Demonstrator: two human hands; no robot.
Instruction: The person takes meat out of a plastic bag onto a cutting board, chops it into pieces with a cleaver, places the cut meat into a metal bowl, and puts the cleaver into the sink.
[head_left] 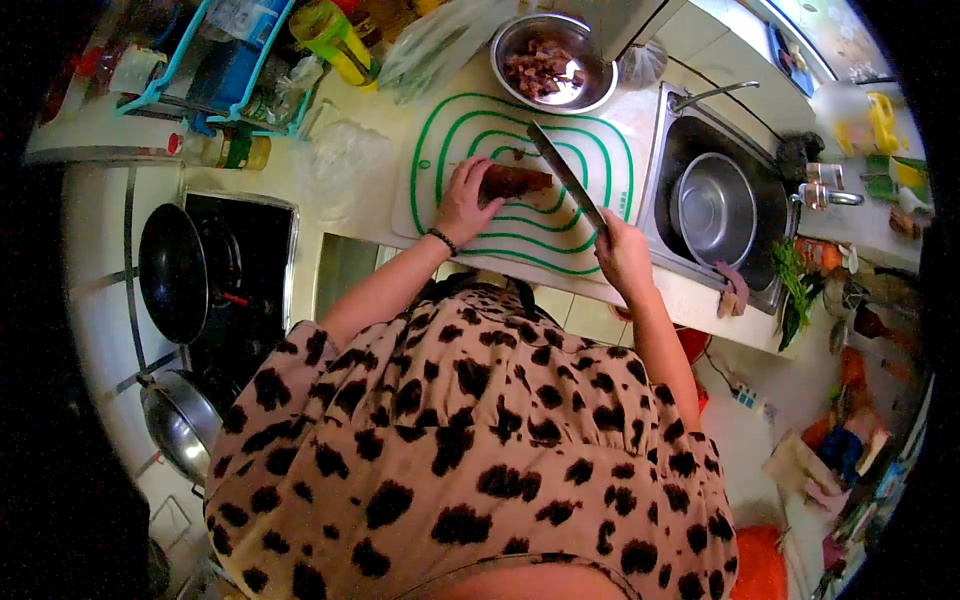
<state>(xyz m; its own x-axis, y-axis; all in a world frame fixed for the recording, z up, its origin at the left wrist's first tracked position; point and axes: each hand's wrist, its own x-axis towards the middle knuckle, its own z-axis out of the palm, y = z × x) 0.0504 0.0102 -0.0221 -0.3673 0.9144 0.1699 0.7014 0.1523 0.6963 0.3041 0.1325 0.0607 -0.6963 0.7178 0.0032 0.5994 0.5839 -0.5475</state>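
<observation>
On a white cutting board [425, 215] with green looping lines lies a dark reddish-brown piece of meat [518, 182]. My left hand [463, 208] is closed over its left end, pressing it to the board. In my right hand [625, 262] is the handle of a kitchen knife [565, 178]. Its long dark blade slants up and left, just beyond the meat's right end; whether it touches the meat I cannot tell. Behind the board stands a metal bowl [505, 88] holding chopped meat pieces [541, 68]. A small dark scrap lies on the board near the meat.
At right, a sink [672, 150] holds a metal basin [717, 215], with green leafy vegetables [790, 290] by its edge. To the left are a black stove [262, 260], a frying pan [172, 272] and a crumpled plastic bag [345, 165]. A blue rack [240, 90] stands behind.
</observation>
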